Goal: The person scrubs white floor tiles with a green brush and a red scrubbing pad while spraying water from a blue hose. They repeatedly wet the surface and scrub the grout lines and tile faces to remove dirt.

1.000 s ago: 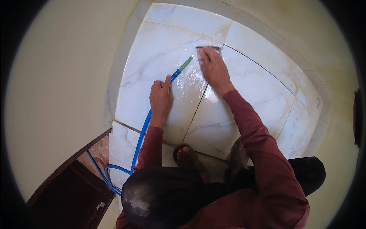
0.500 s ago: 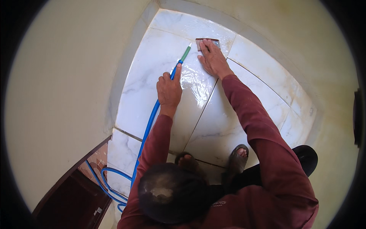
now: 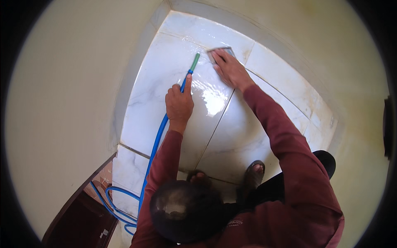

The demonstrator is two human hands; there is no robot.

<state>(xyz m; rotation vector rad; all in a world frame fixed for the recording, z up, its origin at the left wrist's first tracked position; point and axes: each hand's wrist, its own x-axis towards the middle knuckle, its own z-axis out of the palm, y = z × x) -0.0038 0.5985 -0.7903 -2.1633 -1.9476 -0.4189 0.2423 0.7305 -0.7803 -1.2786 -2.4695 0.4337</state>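
My left hand (image 3: 179, 103) is closed round a blue hose (image 3: 158, 136), its index finger stretched along it. The hose ends in a green tube (image 3: 195, 62), and water spreads over the white marbled floor tiles (image 3: 153, 82) at its tip. My right hand (image 3: 230, 69) is over a flat, squarish grey plate (image 3: 228, 50) to the right of the tube, fingers close together and pressed on it. My fingers and palm cover much of the plate, so I cannot tell its exact kind or whether it lies quite flat.
Pale walls (image 3: 78, 95) meet the tiles at a corner ahead. Loops of the hose (image 3: 120, 189) lie at the lower left by a dark brown door or frame (image 3: 70, 223). My sandalled feet (image 3: 253, 173) stand on the tiles below my hands.
The plate sits slightly turned under my right hand, and my fingers cover more of it. Water at the tube's tip shows less as a white jet. The whole view has shifted a little.
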